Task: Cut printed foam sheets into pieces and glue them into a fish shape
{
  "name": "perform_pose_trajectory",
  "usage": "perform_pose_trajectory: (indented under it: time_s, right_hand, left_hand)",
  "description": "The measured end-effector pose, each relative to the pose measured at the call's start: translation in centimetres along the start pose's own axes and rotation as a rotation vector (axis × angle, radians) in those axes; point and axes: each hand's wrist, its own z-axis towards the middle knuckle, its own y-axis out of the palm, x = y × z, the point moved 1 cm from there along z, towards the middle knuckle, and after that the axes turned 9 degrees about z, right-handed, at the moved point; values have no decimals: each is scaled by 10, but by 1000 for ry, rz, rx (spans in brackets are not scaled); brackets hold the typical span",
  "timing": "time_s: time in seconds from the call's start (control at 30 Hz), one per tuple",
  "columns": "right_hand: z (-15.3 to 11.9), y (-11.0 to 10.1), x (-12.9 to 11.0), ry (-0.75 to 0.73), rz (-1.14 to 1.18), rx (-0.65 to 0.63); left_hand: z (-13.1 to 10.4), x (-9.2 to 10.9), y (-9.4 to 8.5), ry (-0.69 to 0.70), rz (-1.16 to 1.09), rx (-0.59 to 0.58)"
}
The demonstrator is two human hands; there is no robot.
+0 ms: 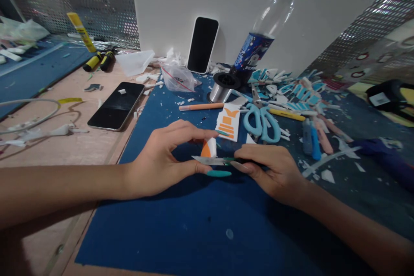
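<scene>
My left hand (164, 159) pinches a small orange and white paper piece (208, 148) between thumb and fingers, just above the blue mat (181, 224). My right hand (271, 170) grips a thin craft knife (213, 160) whose blade points left and meets the lower edge of that piece. A larger white sheet with orange shapes (228, 124) lies just behind the hands. Light blue scissors (261, 121) rest to its right.
A phone (117, 105) lies flat on the wooden table at left; another phone (202, 45) leans on the wall. A plastic bottle (258, 43), wire spool (221, 87), orange pen (200, 106), several markers (313, 138) and paper scraps crowd the mat's far right.
</scene>
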Motion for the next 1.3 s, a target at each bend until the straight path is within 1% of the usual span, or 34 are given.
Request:
perform_pose_trajectory:
  time_s: [0.13, 0.37, 0.67, 0.87, 1.3]
  right_hand:
    - [1, 1, -1, -22, -17, 4]
    - [1, 1, -2, -65, -35, 11]
    - [1, 2, -1, -51, -51, 5]
    - [2, 4, -2, -101, -65, 39]
    - [2, 8, -1, -88, -51, 43]
  left_hand:
    - [-1, 0, 0, 26, 21, -25]
    - [-1, 1, 1, 42, 45, -19]
    - [-2, 0, 3, 82, 47, -6]
    - [-2, 2, 3, 87, 27, -25]
    - [-3, 3, 2, 122, 71, -50]
